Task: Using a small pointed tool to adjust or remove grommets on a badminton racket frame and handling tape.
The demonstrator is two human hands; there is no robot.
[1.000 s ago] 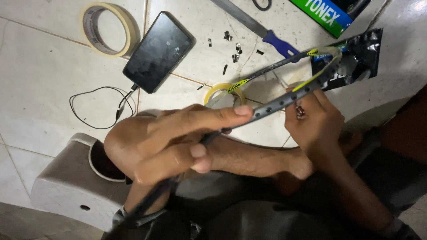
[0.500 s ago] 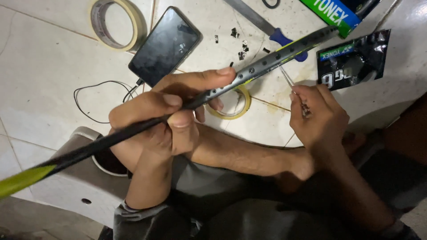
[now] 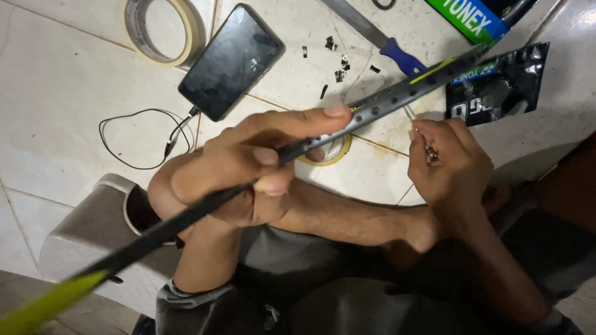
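Note:
My left hand (image 3: 248, 167) grips a dark racket frame (image 3: 397, 99), a thin black bar with a row of small holes and yellow-green ends, running from lower left to upper right. The index finger lies along the bar. My right hand (image 3: 450, 164) sits just below the frame's upper part and pinches a thin metal pointed tool (image 3: 417, 131), its tip up against the frame. My bare leg lies across the floor under both hands.
On the tiled floor lie a black phone (image 3: 231, 62) with a thin cable (image 3: 139, 139), a masking tape roll (image 3: 162, 30), a second yellow tape roll (image 3: 332, 152), a blue-handled tool (image 3: 397, 56), small black bits (image 3: 338, 62), a black packet (image 3: 496, 90) and a grey block (image 3: 87, 242).
The racket frame has shifted a little lower in view and my left index finger has stretched further along it. My right hand has stayed by the frame with the thin tool.

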